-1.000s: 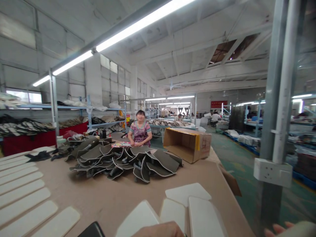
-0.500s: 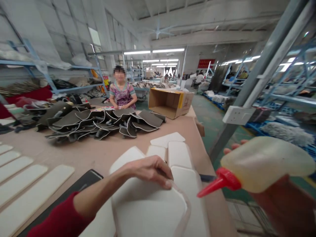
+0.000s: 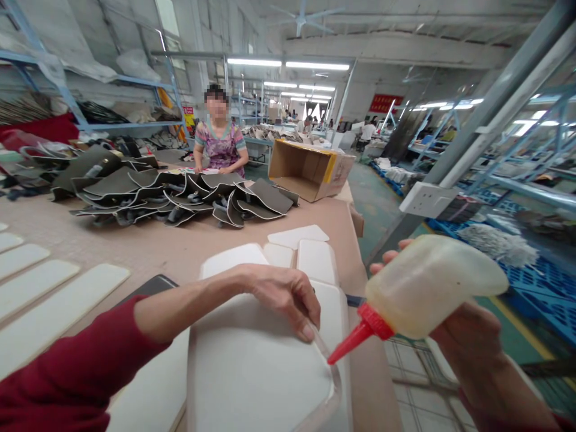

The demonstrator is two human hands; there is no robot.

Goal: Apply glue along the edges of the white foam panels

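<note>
In the head view, my left hand [image 3: 288, 300] pinches the upper right edge of a large white panel [image 3: 256, 366] with rounded corners. A thin pale strip [image 3: 333, 390] runs along that panel's right edge. My right hand [image 3: 463, 324] is wrapped round a translucent squeeze bottle [image 3: 432, 285] with yellowish contents, tilted nozzle-down. Its red pointed nozzle [image 3: 351, 345] has its tip at the panel's edge strip, just right of my left fingertips; whether it touches I cannot tell. Other white panels [image 3: 317, 261] lie beneath and beyond the large one.
Several long white pieces [image 3: 81, 306] lie at the left. A heap of dark grey pieces [image 3: 180, 195] spreads across the table [image 3: 216, 237]. Behind it sits a person [image 3: 220, 144], near an open cardboard box [image 3: 310, 171]. A metal post with a socket box [image 3: 427, 200] stands right.
The squeeze bottle has moved left and its nozzle tip has come to the panel's edge. My left hand keeps its pinch there. The camera view has tilted down slightly.
</note>
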